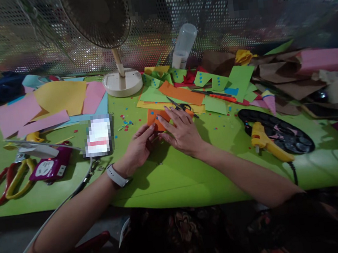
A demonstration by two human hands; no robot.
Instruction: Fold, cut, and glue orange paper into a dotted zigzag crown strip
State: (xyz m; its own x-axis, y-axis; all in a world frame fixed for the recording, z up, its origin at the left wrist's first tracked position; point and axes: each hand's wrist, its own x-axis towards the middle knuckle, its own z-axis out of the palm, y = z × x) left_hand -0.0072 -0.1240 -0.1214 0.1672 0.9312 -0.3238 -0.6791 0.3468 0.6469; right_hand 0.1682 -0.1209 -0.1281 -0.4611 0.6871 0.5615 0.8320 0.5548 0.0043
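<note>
An orange piece of paper with small blue dots lies in front of me on the green table. My left hand, wearing a white wristband, pinches its lower left edge between thumb and fingers. Across its top rests my right hand, fingers stretched out and fingertips touching the paper. Part of the sheet is hidden under that hand. Just beyond my right fingers lie dark-handled scissors. Tiny blue and red paper bits are scattered left of the paper.
A white fan stands at the back, beside green dotted paper pieces. To the left are a phone, a purple box and large red-and-yellow-handled scissors. A yellow glue gun rests on a black tray at right.
</note>
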